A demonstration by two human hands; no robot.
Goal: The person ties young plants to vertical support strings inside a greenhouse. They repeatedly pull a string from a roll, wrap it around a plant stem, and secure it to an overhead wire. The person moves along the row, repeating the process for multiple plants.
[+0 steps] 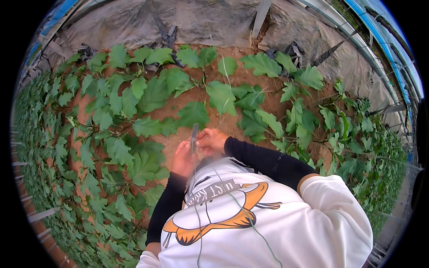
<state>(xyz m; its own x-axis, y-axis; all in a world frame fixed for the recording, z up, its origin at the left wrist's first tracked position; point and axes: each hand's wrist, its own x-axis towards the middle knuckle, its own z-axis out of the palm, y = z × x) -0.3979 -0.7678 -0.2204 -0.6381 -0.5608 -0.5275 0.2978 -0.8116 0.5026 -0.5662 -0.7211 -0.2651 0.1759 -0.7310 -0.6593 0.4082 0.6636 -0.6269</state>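
Note:
Both hands are together in front of my waist, above the bare soil between leafy plants. My left hand (pixel 183 158) is closed around the lower part of a narrow grey strip (pixel 194 132) that stands upright; whether it is metal or plastic I cannot tell. The fingers of my right hand (pixel 211 142) pinch at the strip's middle, where something thin seems to cross it. A thin green string (pixel 200 227) runs from near my left hand down over my white shirt. A second green string (pixel 249 217) crosses the shirt further right.
Broad lobed plants, which look like eggplants (pixel 144 164), grow on both sides and ahead in reddish soil (pixel 177 134). Behind them hangs a dusty plastic sheet (pixel 214 23) with a grey post (pixel 261 18). Thin pale strings rise among the leaves in front.

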